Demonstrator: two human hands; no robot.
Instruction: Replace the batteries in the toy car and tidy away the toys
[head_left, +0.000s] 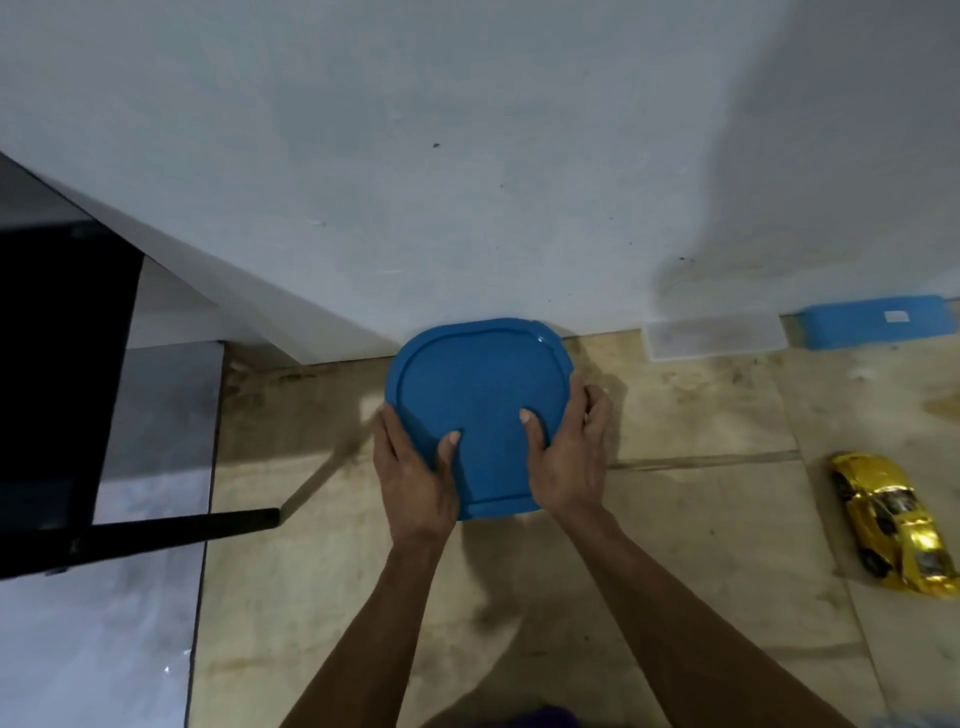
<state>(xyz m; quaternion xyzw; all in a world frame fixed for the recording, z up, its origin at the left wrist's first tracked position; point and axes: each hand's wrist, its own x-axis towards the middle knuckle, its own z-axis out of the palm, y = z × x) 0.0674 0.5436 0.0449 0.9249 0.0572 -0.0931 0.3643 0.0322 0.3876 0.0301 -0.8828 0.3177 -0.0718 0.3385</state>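
Observation:
A blue, rounded-square container lid (478, 384) fills the middle of the view, near the foot of the white wall. My left hand (415, 478) grips its left edge, thumb lying on top. My right hand (569, 457) grips the right edge the same way, fingers wrapped down the side. Whatever sits beneath the lid is hidden. A shiny gold toy car (896, 522) lies on the brown floor sheet at the far right, apart from both hands.
A clear box (711, 338) and a blue lid or box (872, 322) lie along the wall at the right. A dark piece of furniture (57, 374) with a black bar (182, 527) stands at the left. Brown cardboard-like sheets (675, 545) cover the floor.

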